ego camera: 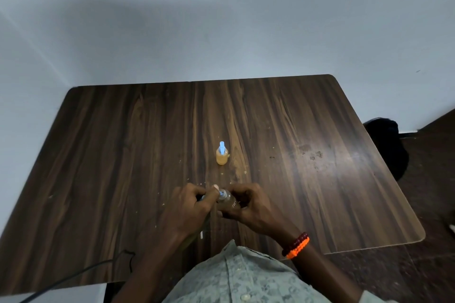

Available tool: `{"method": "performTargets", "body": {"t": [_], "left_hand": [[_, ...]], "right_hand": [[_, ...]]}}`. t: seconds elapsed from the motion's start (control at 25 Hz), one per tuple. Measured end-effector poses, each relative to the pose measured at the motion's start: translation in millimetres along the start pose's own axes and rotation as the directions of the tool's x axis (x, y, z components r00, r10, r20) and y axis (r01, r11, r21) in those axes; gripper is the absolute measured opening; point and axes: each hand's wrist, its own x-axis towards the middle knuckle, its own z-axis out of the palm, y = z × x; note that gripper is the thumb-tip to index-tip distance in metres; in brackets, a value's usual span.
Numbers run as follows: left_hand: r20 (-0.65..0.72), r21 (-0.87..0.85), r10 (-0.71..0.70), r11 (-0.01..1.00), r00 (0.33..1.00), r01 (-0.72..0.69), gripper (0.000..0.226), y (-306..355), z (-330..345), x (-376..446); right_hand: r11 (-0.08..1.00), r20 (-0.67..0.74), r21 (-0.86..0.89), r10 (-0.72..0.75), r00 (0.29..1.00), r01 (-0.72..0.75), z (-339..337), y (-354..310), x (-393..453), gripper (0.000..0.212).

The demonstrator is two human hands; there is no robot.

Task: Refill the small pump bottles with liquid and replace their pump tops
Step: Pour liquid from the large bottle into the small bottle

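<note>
A small clear pump bottle [222, 157] with orange liquid and a pale blue pump top stands upright mid-table, apart from both hands. Nearer to me, my right hand [248, 206] grips a second small bottle [229, 202], tilted with its neck toward the left. My left hand [194, 206] pinches the pump top [222, 193] at that bottle's neck, and something bluish shows inside its fist. Whether the top is seated on the neck is hidden by my fingers.
The dark wood-grain table [123, 155] carries small crumbs and a stained patch [311, 152] at the right. A black cable [81, 270] crosses the near left edge. A dark object [386, 140] sits on the floor beyond the right edge. The wall is close behind.
</note>
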Motion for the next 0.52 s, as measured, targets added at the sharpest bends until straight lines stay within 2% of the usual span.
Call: {"method": "performTargets", "body": {"t": [0.16,0.32,0.52], "left_hand": [[-0.026,0.036,0.022,0.999,0.999,-0.021,0.089,-1.8,2.4,-0.4],[0.010,-0.012,0.006,1.000,1.000,-0.006,0.075,-1.6,1.1,0.0],[0.013,-0.009,-0.008,1.000,1.000,0.008,0.078,-2.1,2.4,2.1]], "right_hand": [[0.998,-0.029,-0.024,0.055,0.998,-0.056,-3.0,3.8,0.4,0.027],[1.000,-0.004,-0.015,0.020,1.000,-0.020,-1.3,0.5,-1.2,0.024],[0.998,-0.022,-0.044,0.045,0.999,-0.046,-4.4,2.0,-1.2,0.029]]}}
